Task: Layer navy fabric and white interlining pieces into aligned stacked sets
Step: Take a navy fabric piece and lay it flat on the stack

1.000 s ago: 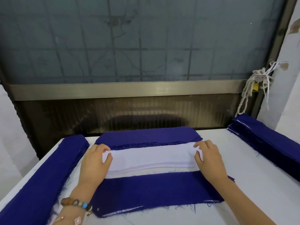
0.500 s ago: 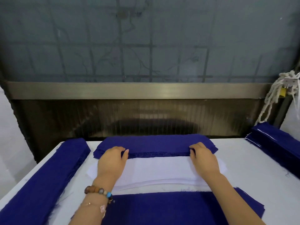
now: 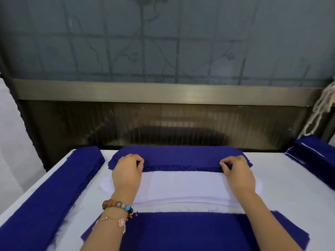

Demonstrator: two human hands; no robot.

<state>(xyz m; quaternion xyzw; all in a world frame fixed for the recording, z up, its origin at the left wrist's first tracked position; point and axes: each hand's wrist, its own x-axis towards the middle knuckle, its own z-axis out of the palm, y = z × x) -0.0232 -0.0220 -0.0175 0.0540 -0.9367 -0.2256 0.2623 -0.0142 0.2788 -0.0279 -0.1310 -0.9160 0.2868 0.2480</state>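
A stack of navy fabric pieces [image 3: 181, 156] lies across the far middle of the white table [image 3: 290, 196]. My left hand [image 3: 126, 173] pinches the near edge of its top piece at the left end. At the right end my right hand [image 3: 237, 174] pinches the same edge. Just in front of that stack lies a stack of white interlining pieces [image 3: 184, 187], under both wrists. Nearest to me lies another navy fabric piece [image 3: 190, 230], flat, with white showing under its left corner.
A long navy stack [image 3: 45, 196] runs along the table's left edge. Another navy stack [image 3: 315, 158] sits at the far right. Behind the table stands a dark ribbed panel [image 3: 163, 124] under a metal rail and frosted glass. White cord [image 3: 320, 109] hangs at the right.
Both hands left the white interlining stack and moved away from me to the far navy stack, where they now pinch its near edge. The view tilted upward.
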